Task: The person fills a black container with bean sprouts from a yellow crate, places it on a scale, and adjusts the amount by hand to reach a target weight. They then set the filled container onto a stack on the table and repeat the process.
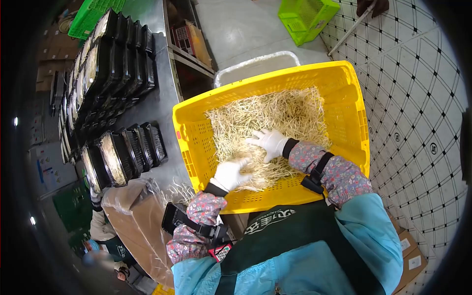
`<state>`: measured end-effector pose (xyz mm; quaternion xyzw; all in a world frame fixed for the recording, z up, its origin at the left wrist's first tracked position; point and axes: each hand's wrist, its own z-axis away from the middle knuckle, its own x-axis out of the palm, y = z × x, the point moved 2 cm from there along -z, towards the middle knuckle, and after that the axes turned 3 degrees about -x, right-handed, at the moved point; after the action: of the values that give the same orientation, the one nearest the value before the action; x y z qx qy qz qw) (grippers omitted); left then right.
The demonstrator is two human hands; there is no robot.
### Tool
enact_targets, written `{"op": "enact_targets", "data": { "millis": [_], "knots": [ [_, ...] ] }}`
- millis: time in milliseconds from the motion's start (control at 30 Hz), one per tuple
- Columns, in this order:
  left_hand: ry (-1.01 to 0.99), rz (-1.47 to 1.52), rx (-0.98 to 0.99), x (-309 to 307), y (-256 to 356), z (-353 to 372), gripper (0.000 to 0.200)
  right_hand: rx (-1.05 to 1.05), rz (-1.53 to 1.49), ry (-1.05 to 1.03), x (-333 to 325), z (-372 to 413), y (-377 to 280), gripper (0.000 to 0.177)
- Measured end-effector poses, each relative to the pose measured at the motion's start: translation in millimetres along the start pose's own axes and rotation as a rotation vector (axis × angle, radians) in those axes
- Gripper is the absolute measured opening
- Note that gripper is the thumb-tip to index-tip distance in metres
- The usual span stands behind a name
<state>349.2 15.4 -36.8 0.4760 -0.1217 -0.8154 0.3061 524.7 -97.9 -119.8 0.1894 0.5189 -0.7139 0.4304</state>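
Observation:
A large yellow crate (344, 83) with perforated walls stands in front of me, holding a loose heap of thin, pale bean sprouts (275, 110). My right hand (271, 143), in a white glove, rests on the sprouts near the middle with its fingers spread. Lower and to the left, my gloved left hand (230, 174) reaches over the crate's near-left wall, fingers stretched toward the right and touching the sprouts. Neither hand visibly grips anything, though some fingertips are partly sunk in the sprouts.
Stacks of black plastic trays (118, 64) stand on a metal table (164, 83) to the left. Closer sits a plastic-lined cardboard box (137, 216). A co-worker (110, 243) is at lower left. A green crate (307, 19) lies on the floor beyond.

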Motion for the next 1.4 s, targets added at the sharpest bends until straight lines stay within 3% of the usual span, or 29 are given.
{"op": "enact_targets", "data": {
  "millis": [67,133,167,200,267,300,333,367,400,433,533,600,667,700,800,900,933,967,1033,1133,1167,1267,1333,1400],
  "knots": [
    [0.131,0.088,-0.086,-19.2,-6.0,-16.8,0.086,0.081,0.012,0.131,-6.6,5.8,6.3,0.12],
    [0.296,-0.078,0.093,-22.0,-16.9,-41.2,0.106,0.169,0.019,0.155,-9.0,11.4,13.5,0.126],
    [0.189,-0.069,-0.022,-13.5,-22.6,-49.6,0.126,0.217,0.018,0.12,-9.7,13.0,16.8,0.128],
    [0.175,0.021,-0.037,-2.6,-31.8,-56.6,0.128,0.263,0.019,0.088,-11.2,14.9,20.7,0.129],
    [0.14,0.202,-0.071,29.1,-56.2,-71.3,0.132,0.259,-0.03,0.156,2.2,17.2,19.4,0.109],
    [0.197,0.168,-0.077,47.2,-65.8,-76.4,0.129,0.275,-0.088,0.164,15.4,11.9,21.2,0.101],
    [0.114,0.172,-0.18,51.7,-64.8,-78.9,0.122,0.29,-0.15,0.172,22.5,10.5,17.9,0.093],
    [0.029,0.172,-0.283,55.2,-64.1,-82.6,0.116,0.269,-0.096,0.25,29.0,14.7,13.8,0.055],
    [-0.054,0.17,-0.386,58.5,-63.5,-84.0,0.11,0.252,-0.103,0.23,35.6,15.0,17.6,0.046],
    [-0.017,0.061,-0.336,58.2,-56.7,-79.3,0.081,0.235,-0.106,0.212,43.5,14.5,26.2,0.038],
    [-0.131,0.041,-0.399,39.7,-34.0,-61.1,0.061,0.217,-0.072,0.336,35.3,25.5,58.2,0.018],
    [-0.009,0.007,-0.311,50.0,-43.0,-48.4,0.058,0.458,-0.202,0.342,5.4,35.5,79.8,0.018],
    [0.156,0.0,-0.185,53.2,-48.3,-33.1,0.058,0.447,-0.204,0.497,-24.7,43.0,81.0,0.02],
    [0.088,0.022,-0.229,47.0,-40.8,-28.0,0.068,0.353,-0.176,0.606,-24.0,34.7,83.6,0.025],
    [0.126,0.14,-0.108,52.7,-37.0,-21.7,0.083,0.04,-0.415,0.662,-26.6,5.2,36.0,0.037],
    [0.3,0.194,-0.152,70.5,-56.0,-10.6,0.086,0.028,-0.123,0.114,14.6,-20.0,6.7,0.058],
    [0.378,0.187,-0.178,74.6,-62.9,-5.2,0.086,0.022,-0.109,0.091,13.2,-21.3,5.0,0.058],
    [0.385,0.427,-0.268,78.2,-75.5,1.3,0.086,0.015,-0.095,0.066,10.3,-22.5,6.1,0.058],
    [0.459,0.623,-0.443,89.9,-87.2,16.7,0.074,0.058,-0.116,-0.03,-13.4,-27.0,4.2,0.058],
    [0.452,0.977,-0.6,107.0,-94.0,20.6,0.068,0.036,-0.312,0.421,11.6,-57.9,26.9,0.059],
    [0.441,1.111,-0.653,114.4,-94.1,18.8,0.067,0.065,-0.364,0.449,18.9,-64.8,22.6,0.073],
    [0.519,1.322,-0.571,139.8,-102.6,10.8,0.063,0.069,-0.385,0.016,1.9,-38.3,-40.2,0.095],
    [0.474,1.4,-0.566,127.2,-89.3,22.3,0.063,-0.015,-0.173,0.08,13.1,-18.2,-67.7,0.117],
    [0.46,1.356,-0.539,95.0,-63.3,41.6,0.062,-0.009,0.02,0.107,11.3,2.8,-97.8,0.124]
  ]
}}
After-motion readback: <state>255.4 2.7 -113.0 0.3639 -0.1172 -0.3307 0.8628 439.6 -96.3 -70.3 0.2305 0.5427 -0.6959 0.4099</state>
